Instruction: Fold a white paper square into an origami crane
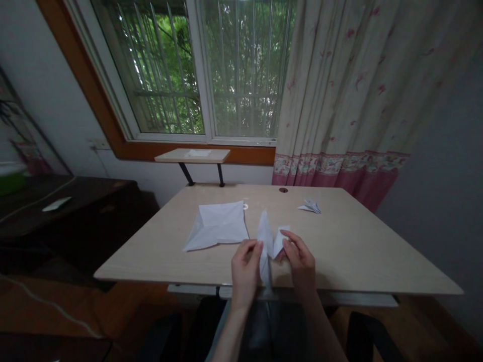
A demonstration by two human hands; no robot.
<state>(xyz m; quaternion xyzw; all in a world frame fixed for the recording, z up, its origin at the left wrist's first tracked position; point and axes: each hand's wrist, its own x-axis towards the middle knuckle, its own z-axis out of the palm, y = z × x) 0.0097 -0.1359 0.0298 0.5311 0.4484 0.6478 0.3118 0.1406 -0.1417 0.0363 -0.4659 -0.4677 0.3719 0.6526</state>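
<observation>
Curtains (339, 75), pale with reddish flowers and a pink hem, hang on the right of our view, beside a barred window (162, 65) with green leaves outside. Below them stretches our pale counter (362, 251), and at the far left we see a dark table (105, 188). A small raised shelf (169, 156) stands on dark supports at the counter's back left. A creased white sheet (222, 221) lies left of centre, its near right corner just beyond our left hand (243, 266).

That hand and our right hand (304, 261) meet over the counter's near edge, around a folded white paper (266, 241). Our left fingers pinch its tall, upright part, whose lower point reaches down to the edge; our right fingers pinch the shorter flap at its right side. Smaller still, a pointed folded piece (310, 206) rests farther back on the right, well apart from both hands.
</observation>
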